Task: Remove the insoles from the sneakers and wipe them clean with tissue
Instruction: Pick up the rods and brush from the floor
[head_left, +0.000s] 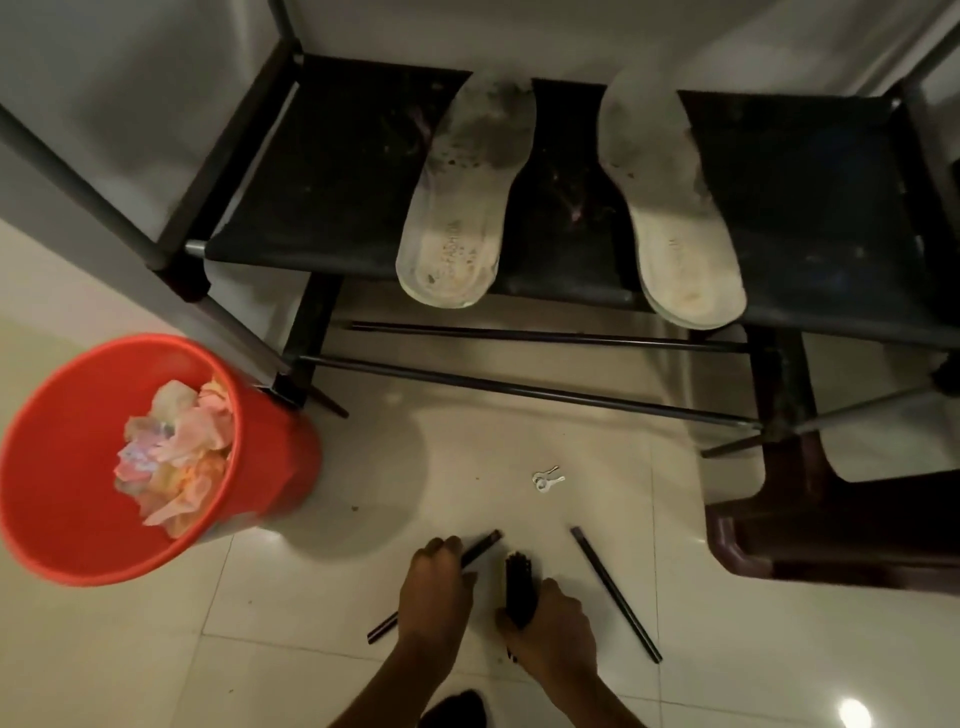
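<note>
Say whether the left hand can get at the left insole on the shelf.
Probably yes: the left insole lies uncovered, heel overhanging the shelf edge, though the left hand holds a rod.

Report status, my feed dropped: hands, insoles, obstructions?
Left hand grips black rod, right hand rod bundle. Left insole, right insole on rack shelf, untouched. Nothing blocking.

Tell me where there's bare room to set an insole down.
Shelf: bare fabric left of the left insole and right of the right insole; the gap between them is narrow. Floor: open tile between bucket and keys. Crowded by the left hand and right hand, among the rods.
</note>
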